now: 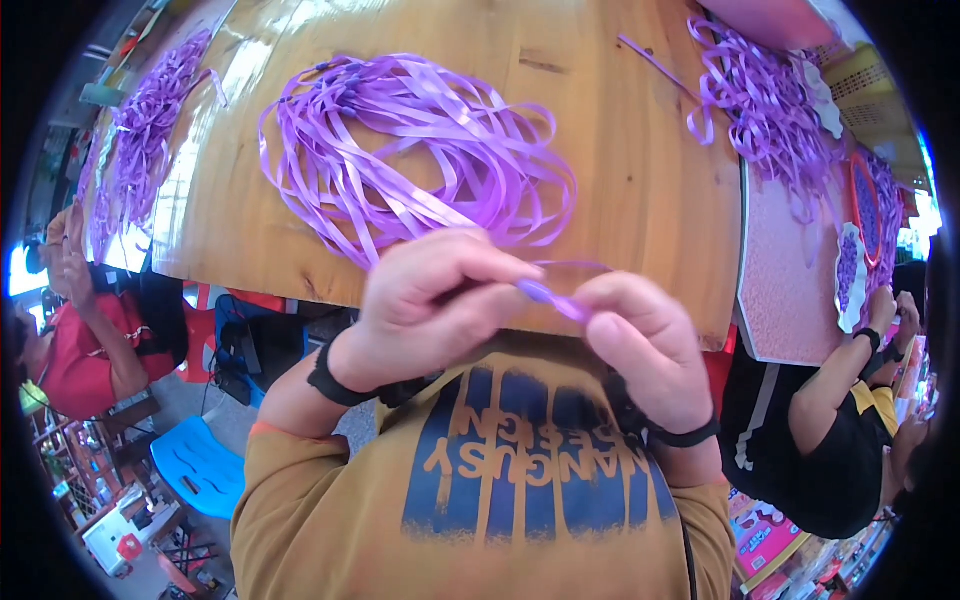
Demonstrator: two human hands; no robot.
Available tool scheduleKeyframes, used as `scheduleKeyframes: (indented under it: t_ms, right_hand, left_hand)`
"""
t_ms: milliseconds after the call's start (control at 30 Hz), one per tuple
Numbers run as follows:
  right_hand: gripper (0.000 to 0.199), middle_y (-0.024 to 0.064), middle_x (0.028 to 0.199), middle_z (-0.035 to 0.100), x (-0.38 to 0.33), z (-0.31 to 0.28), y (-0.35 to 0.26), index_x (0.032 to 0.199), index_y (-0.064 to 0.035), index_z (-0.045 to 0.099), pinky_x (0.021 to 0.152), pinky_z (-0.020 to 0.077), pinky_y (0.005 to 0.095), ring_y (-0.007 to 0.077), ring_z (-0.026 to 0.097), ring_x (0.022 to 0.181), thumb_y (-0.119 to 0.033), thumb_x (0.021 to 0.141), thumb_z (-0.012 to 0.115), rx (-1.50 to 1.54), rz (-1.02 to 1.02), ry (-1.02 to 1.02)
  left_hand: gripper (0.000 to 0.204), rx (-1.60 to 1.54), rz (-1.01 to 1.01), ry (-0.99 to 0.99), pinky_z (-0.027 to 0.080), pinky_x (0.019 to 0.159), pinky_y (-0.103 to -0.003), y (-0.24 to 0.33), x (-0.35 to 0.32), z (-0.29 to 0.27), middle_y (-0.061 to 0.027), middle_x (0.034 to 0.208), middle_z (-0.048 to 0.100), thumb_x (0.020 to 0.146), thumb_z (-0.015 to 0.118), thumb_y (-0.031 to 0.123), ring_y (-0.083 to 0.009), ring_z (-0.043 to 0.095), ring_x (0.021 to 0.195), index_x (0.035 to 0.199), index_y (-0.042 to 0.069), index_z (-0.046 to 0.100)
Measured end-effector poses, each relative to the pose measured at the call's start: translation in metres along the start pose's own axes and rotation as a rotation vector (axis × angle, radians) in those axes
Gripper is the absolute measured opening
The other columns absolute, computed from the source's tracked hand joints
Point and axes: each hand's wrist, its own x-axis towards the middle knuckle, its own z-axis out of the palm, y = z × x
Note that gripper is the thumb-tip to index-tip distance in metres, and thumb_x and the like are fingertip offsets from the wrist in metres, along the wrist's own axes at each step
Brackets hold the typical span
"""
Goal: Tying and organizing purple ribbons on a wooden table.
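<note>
Close to my chest, at the table's near edge, my left hand pinches one end of a short stretch of purple ribbon. A small darker purple piece on the ribbon sits at its fingertips; its exact kind is too blurred to tell. My right hand grips the ribbon's other side between thumb and forefinger, slightly smeared by motion. Just beyond my hands lies a loose, looped bundle of purple ribbons, with darker bits gathered at its far left end.
The wooden table spreads in front of me. More ribbon heaps lie at the left and at the far right. A person in red sits left, another in black right. A blue stool stands behind on the left.
</note>
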Motion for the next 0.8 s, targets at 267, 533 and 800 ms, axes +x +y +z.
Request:
scheduleKeyframes:
  t_ms: [267, 533, 800]
  right_hand:
    - [0.022, -0.0029, 0.068, 0.047, -0.036, -0.076, 0.002, 0.103, -0.0015, 0.049, 0.053, 0.0368, 0.0193, 0.0069, 0.043, 0.059, -0.007, 0.083, 0.057, 0.287, -0.240, 0.353]
    - [0.013, -0.0023, 0.062, 0.036, -0.031, -0.081, 0.006, 0.094, -0.0088, 0.043, 0.062, 0.0333, 0.0271, 0.0100, 0.036, 0.057, -0.005, 0.085, 0.052, 0.723, -0.450, 0.259]
    - [0.013, -0.0015, 0.061, 0.034, -0.029, -0.082, 0.006, 0.092, -0.0083, 0.042, 0.054, 0.0330, 0.0283, 0.0103, 0.034, 0.053, -0.002, 0.084, 0.050, 0.790, -0.412, 0.221]
  left_hand:
    - [0.026, -0.555, -0.306, 0.360, 0.027, 0.044, -0.021, -0.002, -0.017, -0.041, 0.0021, 0.063, 0.043, 0.087, 0.055, 0.016, -0.0042, 0.032, 0.046, 0.106, -0.002, 0.051]
    - [0.047, -0.788, -0.264, 0.388, 0.037, 0.046, -0.024, 0.009, -0.015, -0.035, 0.0002, 0.058, 0.044, 0.083, 0.055, 0.016, -0.0080, 0.041, 0.049, 0.123, -0.004, 0.038]
    - [0.046, -0.845, -0.188, 0.349, 0.046, 0.056, -0.026, 0.012, -0.013, -0.042, -0.0036, 0.061, 0.050, 0.077, 0.054, 0.004, -0.0090, 0.046, 0.052, 0.120, -0.005, 0.040]
